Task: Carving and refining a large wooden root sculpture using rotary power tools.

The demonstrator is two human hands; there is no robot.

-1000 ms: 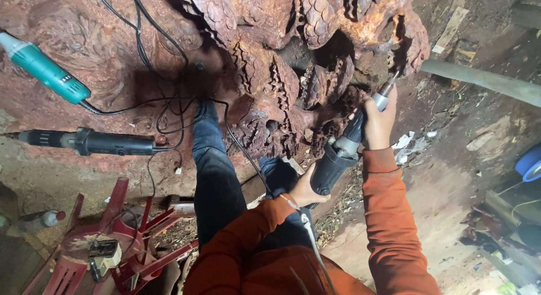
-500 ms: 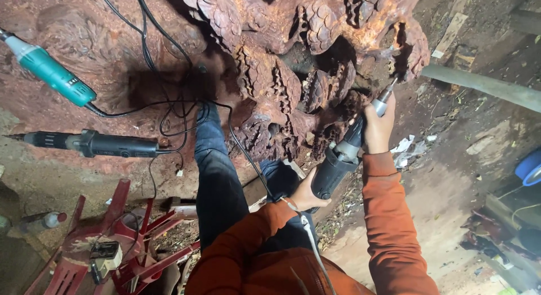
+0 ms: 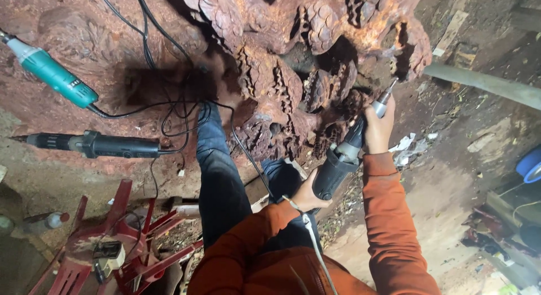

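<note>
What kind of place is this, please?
Probably a rough wood-carving workshop. A large reddish carved wood piece fills the view, the right hand guides a black power carving tool, and a teal grinder lies nearby.

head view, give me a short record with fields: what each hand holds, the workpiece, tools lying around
left hand: grips the rear body of the black die grinder
right hand: grips the grinder's front near the tip
workpiece: carved reddish wood root, tip against it
spare tools: teal grinder, black grinder lying on the wood
other: red plastic stool

Woodcarving workshop, huge carved red root sculpture, corded power grinders, dirt floor
</note>
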